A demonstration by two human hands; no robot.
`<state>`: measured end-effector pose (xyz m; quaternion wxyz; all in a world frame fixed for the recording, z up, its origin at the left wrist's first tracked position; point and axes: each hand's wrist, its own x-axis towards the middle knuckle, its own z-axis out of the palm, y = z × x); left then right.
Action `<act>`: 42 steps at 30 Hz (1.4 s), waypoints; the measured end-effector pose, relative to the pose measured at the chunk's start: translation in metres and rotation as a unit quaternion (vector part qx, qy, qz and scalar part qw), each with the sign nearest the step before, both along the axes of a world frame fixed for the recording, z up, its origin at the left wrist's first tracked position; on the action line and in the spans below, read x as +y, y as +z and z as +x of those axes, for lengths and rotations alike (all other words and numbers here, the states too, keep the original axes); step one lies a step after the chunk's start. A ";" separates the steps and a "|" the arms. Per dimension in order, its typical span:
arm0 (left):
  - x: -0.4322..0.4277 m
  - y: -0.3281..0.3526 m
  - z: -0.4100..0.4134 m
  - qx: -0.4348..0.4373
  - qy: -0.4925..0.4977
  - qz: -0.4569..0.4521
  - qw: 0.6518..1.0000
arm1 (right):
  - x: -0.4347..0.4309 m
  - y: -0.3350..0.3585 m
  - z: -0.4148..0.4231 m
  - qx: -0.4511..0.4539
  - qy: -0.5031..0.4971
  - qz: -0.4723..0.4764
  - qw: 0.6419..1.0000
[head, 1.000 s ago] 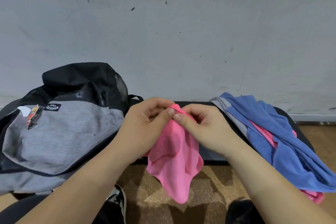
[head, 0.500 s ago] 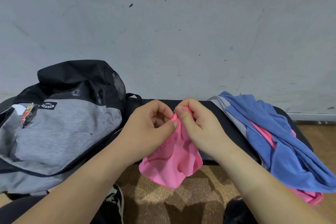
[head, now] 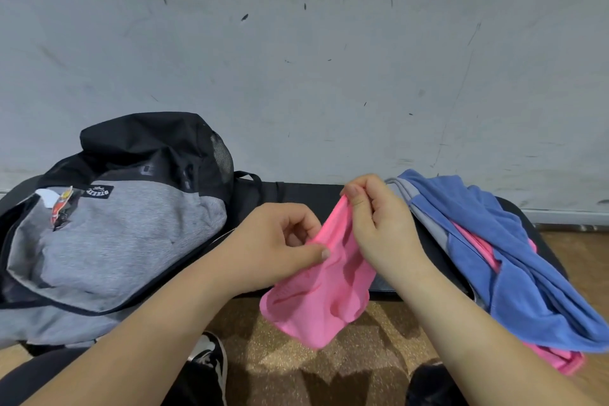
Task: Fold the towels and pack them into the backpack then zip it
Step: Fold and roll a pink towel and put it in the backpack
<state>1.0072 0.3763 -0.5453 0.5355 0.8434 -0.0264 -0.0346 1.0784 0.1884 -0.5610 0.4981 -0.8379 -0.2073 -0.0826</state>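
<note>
Hands drawn apart since earlier frame, right hand (head: 379,224) raised, pinching pink towel (head: 323,287) by top edge, left hand (head: 280,247) pinching lower edge, towel hanging over bench (head: 313,198) front, backpack (head: 112,227) left, blue towel (head: 514,257) heaped right.

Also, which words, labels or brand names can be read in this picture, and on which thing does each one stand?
"STREET", probably; white letters, upside down: on the black label on the grey front of the backpack.
Small script over that word: too small to read.
Print on the red and yellow tag beside the label: too blurred to read.
No text visible on the pink towel, the blue towel or the wall.
</note>
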 end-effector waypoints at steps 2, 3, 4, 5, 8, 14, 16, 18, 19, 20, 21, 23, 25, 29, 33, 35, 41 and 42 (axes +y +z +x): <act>0.000 -0.001 -0.001 0.003 -0.010 0.021 1.000 | -0.004 -0.001 0.006 -0.006 -0.034 -0.003 0.999; 0.000 -0.001 -0.002 0.005 -0.010 0.034 0.999 | -0.005 -0.002 0.009 -0.009 -0.049 -0.008 0.999; 0.001 0.001 -0.002 0.007 -0.008 0.042 0.999 | -0.007 -0.003 0.012 -0.015 -0.063 -0.015 0.998; 0.002 0.003 -0.002 0.007 -0.003 0.044 0.999 | -0.008 -0.004 0.015 -0.023 -0.078 -0.021 0.996; 0.005 0.006 -0.001 0.005 0.025 0.050 0.998 | -0.014 -0.004 0.021 -0.021 -0.120 -0.012 0.992; 0.011 0.006 0.000 -0.002 0.010 0.109 0.994 | -0.035 -0.002 0.035 0.003 -0.212 -0.026 0.977; 0.015 0.004 0.000 0.009 0.004 0.097 0.995 | -0.038 -0.007 0.039 0.010 -0.235 -0.054 0.971; 0.016 0.003 0.001 -0.018 -0.004 0.112 0.994 | -0.041 -0.012 0.042 0.018 -0.244 -0.066 0.967; 0.016 0.002 0.001 -0.034 -0.005 0.120 0.992 | -0.043 -0.013 0.043 0.024 -0.247 -0.064 0.967; 0.016 0.002 0.001 -0.043 0.000 0.125 0.991 | -0.045 -0.014 0.044 0.030 -0.248 -0.062 0.966; 0.017 0.001 0.001 -0.049 0.010 0.124 0.991 | -0.046 -0.015 0.045 0.032 -0.249 -0.063 0.966; 0.020 -0.001 0.001 -0.054 0.024 0.126 0.990 | -0.048 -0.016 0.045 0.030 -0.252 -0.070 0.965; 0.024 -0.003 0.002 -0.037 0.017 0.114 0.993 | -0.049 -0.016 0.046 0.029 -0.260 -0.075 0.962; 0.028 -0.007 0.002 -0.027 -0.012 0.131 0.991 | -0.052 -0.020 0.049 0.043 -0.272 -0.092 0.957; 0.028 -0.012 0.002 -0.052 -0.016 0.127 0.990 | -0.052 -0.024 0.053 0.059 -0.264 -0.081 0.959; 0.028 -0.013 0.001 -0.055 -0.006 0.126 0.991 | -0.054 -0.024 0.056 0.067 -0.265 -0.069 0.959; 0.029 -0.013 0.001 -0.046 -0.017 0.077 0.996 | -0.056 -0.028 0.059 0.075 -0.270 -0.081 0.956; 0.029 -0.014 0.000 -0.045 -0.016 0.076 0.996 | -0.056 -0.029 0.059 0.079 -0.271 -0.080 0.956</act>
